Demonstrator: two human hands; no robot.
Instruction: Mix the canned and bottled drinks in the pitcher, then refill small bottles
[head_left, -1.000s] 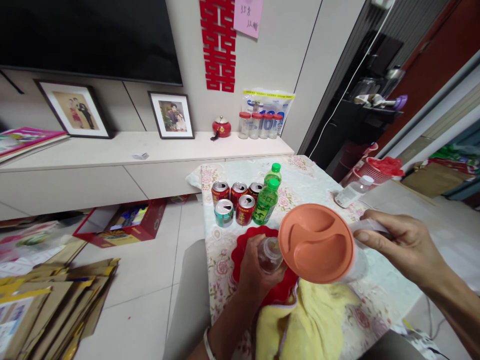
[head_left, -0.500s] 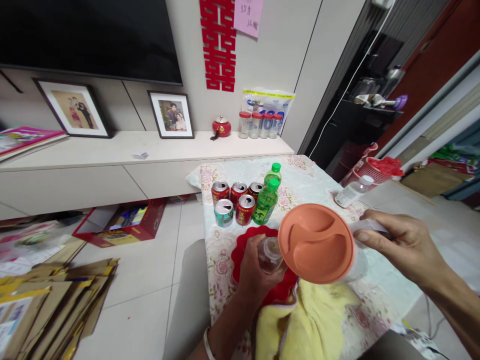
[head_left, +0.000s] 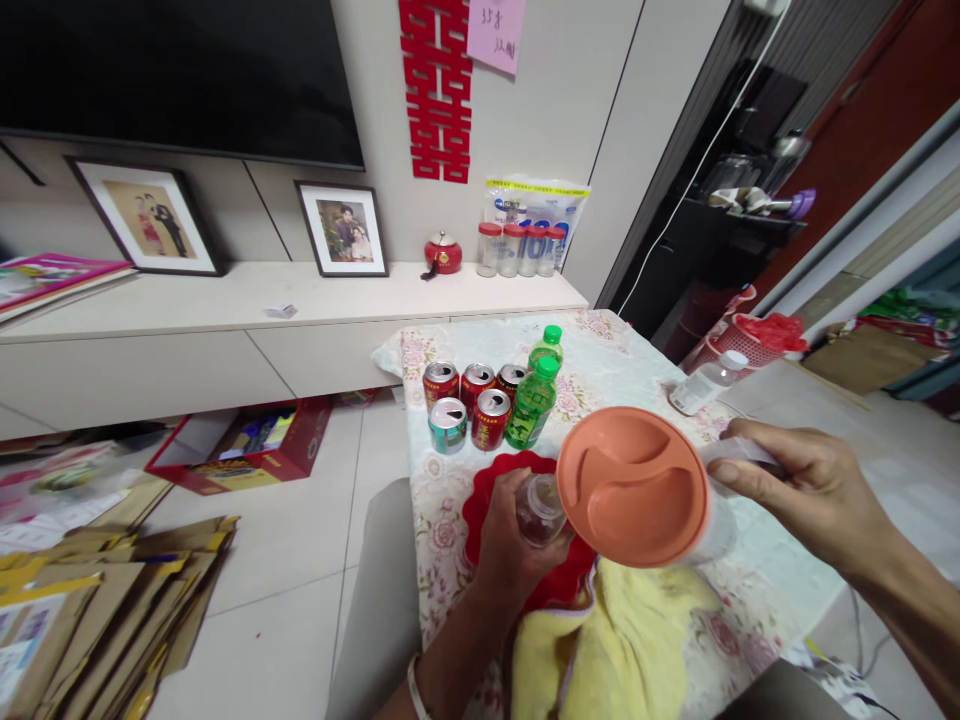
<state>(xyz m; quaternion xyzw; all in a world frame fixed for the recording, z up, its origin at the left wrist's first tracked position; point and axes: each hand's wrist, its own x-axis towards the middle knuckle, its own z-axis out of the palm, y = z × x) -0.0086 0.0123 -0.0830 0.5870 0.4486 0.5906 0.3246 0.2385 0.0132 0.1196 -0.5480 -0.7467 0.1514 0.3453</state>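
Observation:
My left hand point(head_left: 510, 545) is wrapped round a clear jar point(head_left: 541, 508) with its open mouth facing up, over a scalloped red tray point(head_left: 480, 500). My right hand point(head_left: 802, 490) grips the handle of a translucent pitcher point(head_left: 716, 530) with an orange lid point(head_left: 634, 487). The pitcher is tilted towards the jar, and the lid's left edge is beside the jar's mouth. Whether liquid flows between them cannot be made out. Below lies a yellow cloth point(head_left: 630, 640) on the flowered tablecloth point(head_left: 442, 500).
Several cans point(head_left: 491, 418) and two green bottles point(head_left: 534, 400) stand behind the tray. A clear bottle point(head_left: 706, 383) is at the table's right edge, near a pink basket point(head_left: 754, 345). Red-lidded jars point(head_left: 512, 250) stand on the white cabinet point(head_left: 337, 298). Flattened cardboard point(head_left: 112, 600) lies at left.

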